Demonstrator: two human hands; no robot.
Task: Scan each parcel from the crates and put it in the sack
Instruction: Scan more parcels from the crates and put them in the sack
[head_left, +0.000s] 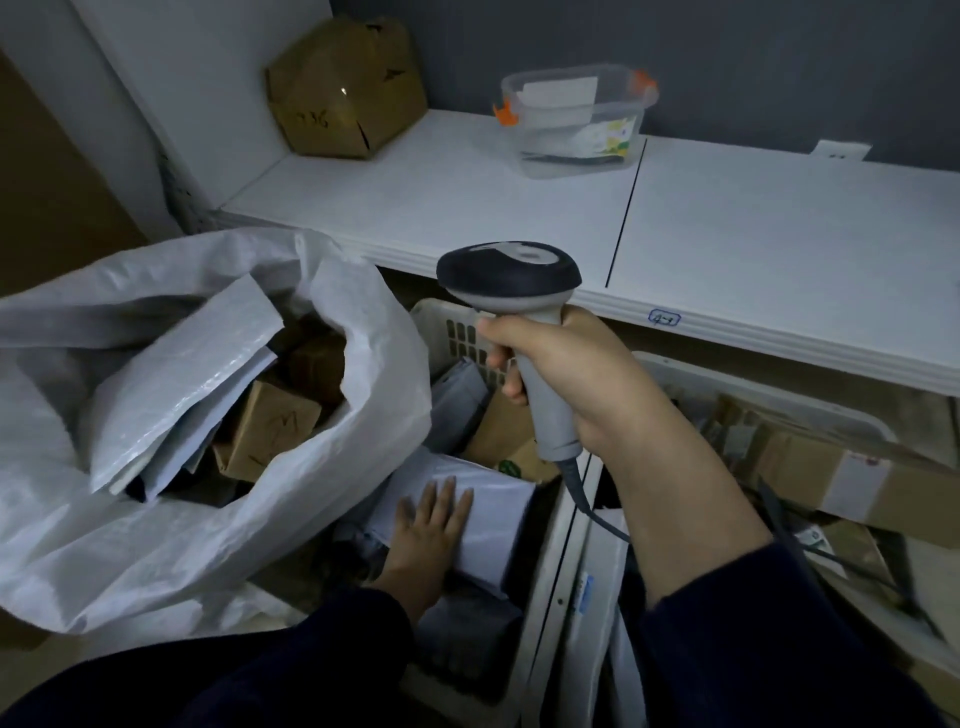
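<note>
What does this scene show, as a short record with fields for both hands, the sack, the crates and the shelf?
left hand: lies flat on a white parcel in the left crate
right hand: grips the scanner, held up
sack: open, holds a white mailer and brown boxes
crates: left crate and right crate side by side, both hold parcels
shelf: carries a cardboard box and a clear tub
</note>
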